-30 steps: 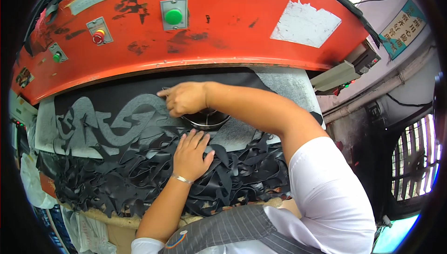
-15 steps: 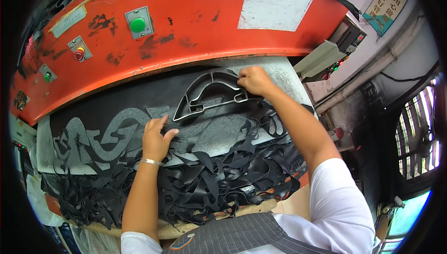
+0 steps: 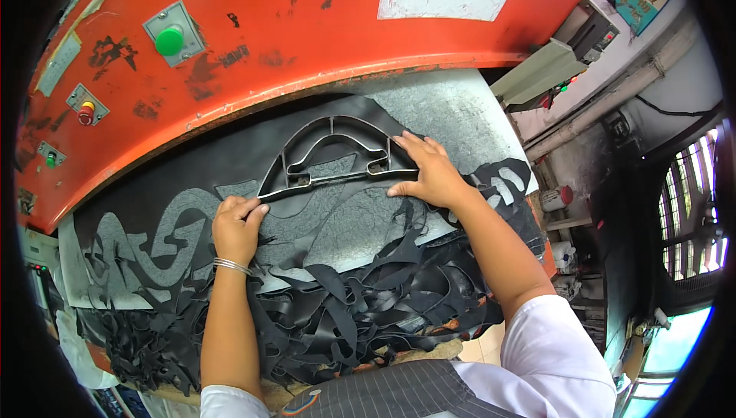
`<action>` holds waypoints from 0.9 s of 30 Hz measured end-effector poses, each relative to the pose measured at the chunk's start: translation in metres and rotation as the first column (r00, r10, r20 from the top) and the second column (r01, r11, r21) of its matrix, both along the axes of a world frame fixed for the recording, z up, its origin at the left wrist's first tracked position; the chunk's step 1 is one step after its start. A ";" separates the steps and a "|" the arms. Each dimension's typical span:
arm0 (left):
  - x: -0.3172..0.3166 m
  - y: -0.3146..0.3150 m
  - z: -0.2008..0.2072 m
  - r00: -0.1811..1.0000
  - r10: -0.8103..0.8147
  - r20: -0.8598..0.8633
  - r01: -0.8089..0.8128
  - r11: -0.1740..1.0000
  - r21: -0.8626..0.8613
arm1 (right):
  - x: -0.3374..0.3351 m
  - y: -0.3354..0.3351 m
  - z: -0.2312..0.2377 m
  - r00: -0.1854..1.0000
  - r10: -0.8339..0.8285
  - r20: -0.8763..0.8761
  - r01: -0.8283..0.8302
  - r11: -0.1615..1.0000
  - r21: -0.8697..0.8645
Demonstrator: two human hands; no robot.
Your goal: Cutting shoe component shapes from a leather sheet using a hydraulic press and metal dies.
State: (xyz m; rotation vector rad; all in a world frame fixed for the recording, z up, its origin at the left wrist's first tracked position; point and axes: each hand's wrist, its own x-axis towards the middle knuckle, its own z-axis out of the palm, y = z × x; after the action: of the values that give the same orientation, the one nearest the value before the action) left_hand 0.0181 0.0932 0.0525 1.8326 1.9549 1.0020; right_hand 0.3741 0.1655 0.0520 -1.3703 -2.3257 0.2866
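Nearest, at 6 o'clock (clock centred on the metal frame), the striped apron (image 3: 368,391) is showing along the lower edge, then a heap of black strips (image 3: 337,318) is sprawling along the near side of the tabletop (image 3: 452,111), prob. pushed this way to leave the middle free

Left grip (image 3: 236,226) is coming in at 8 o'clock, fingertips + thumb drawn together, by the look of it pinching the frame's pointed left tip. Right grip (image 3: 429,171) is gripping the 3 o'clock end, fingers on the upper curve, thumb spread below the base. Hands are prob. sitting at opp. ends b/c that's steadying a long, open shape & letting both ends be turned w/o tilting

The metal frame (image 3: 337,178) is lying btwn the hands, curve toward 12, straight base toward 6, over the near part of the black sheet (image 3: 215,153); can't tell if it's bearing fully on it. It's sitting close to curved gaps (image 3: 165,264) at approx 8 o'clock, where pale surface is showing thru, maybe to waste little material

Beyond, the sheet is running back under the orange machine front (image 3: 307,27) at 12. A green button (image 3: 169,41) is facing the person at 10, a red button (image 3: 86,113) nearer 9, prob. mounted there to be seen quickly. Farther, a grey box (image 3: 537,73) is jutting out at 2, & a barred window (image 3: 694,234) is letting light in at 3
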 end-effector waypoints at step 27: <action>-0.021 -0.009 -0.016 0.999 -0.014 -0.037 0.018 0.992 0.128 | -0.020 -0.018 -0.005 0.999 -0.052 0.008 0.053 0.998 -0.034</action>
State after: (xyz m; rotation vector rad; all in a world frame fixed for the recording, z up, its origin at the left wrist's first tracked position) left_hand -0.0027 0.0843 0.0361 1.9438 1.9339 1.1209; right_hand 0.3546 0.1471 0.0468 -1.4485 -2.2964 0.3077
